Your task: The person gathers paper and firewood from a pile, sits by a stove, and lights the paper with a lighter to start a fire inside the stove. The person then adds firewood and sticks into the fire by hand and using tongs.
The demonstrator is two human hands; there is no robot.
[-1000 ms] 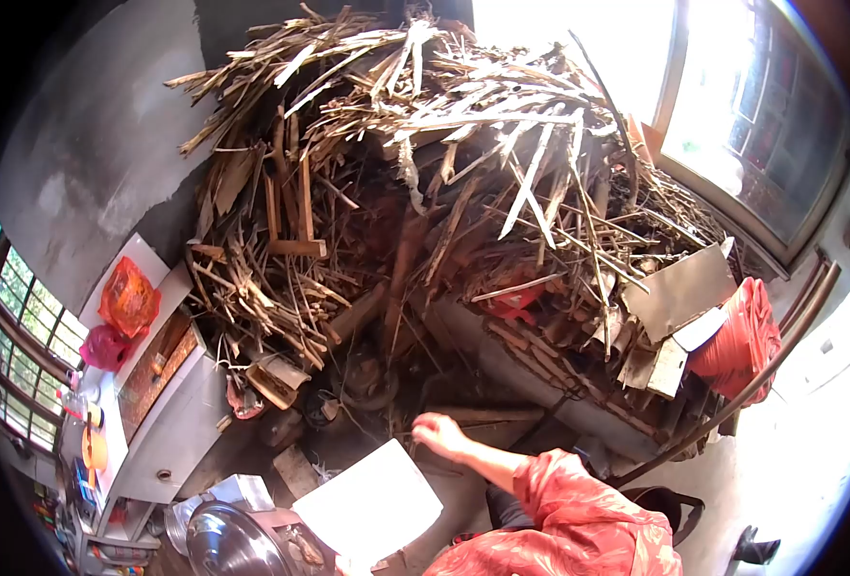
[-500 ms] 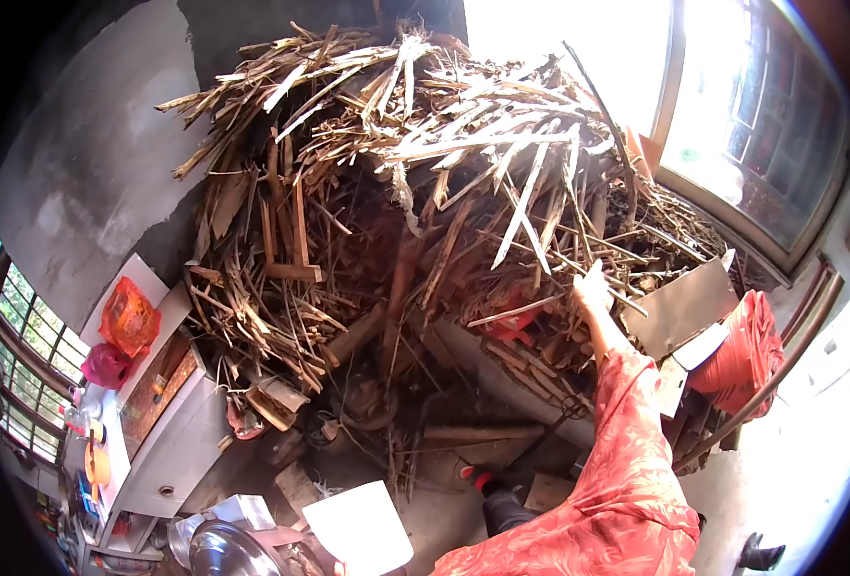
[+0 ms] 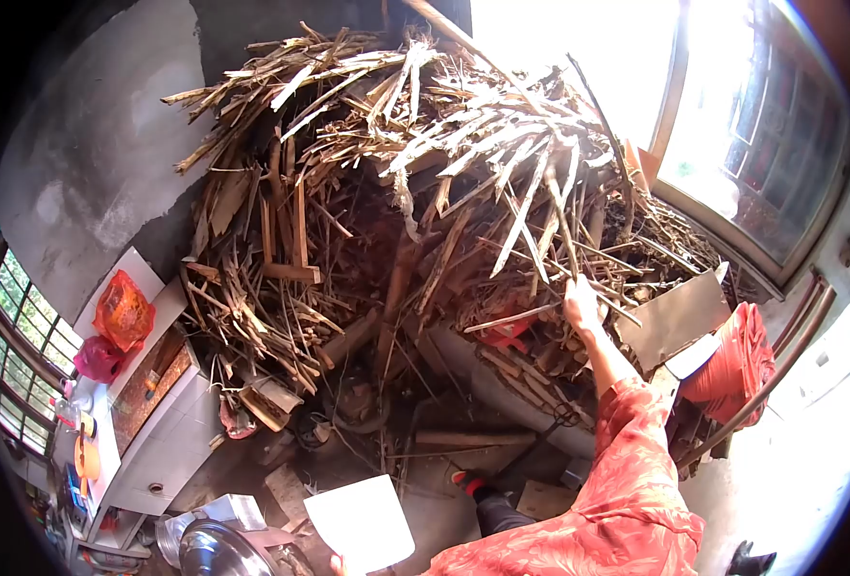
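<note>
My right hand [image 3: 581,301], at the end of a red patterned sleeve [image 3: 627,470], is closed around the lower end of a long thin stick [image 3: 561,216] at the right side of a big firewood pile [image 3: 348,144]. The stick runs up across the pile. Low in the view, the fingertips of my left hand [image 3: 338,564] grip the bottom edge of a flat white board [image 3: 360,523]; the rest of that hand is out of view. Beside my right hand, thin twigs and a brown cardboard piece [image 3: 675,320] lie against the pile.
A white cabinet [image 3: 156,461] with red and pink bags stands at left. A metal pot lid [image 3: 218,549] sits low left. At right are a red bag [image 3: 732,370], a slanted pole [image 3: 771,384] and a window [image 3: 761,144]. My foot [image 3: 468,482] is on the floor below.
My right hand has drawn slightly left and down and now grips a long stick, which angles up over the pile. My left hand still grips the white board.
</note>
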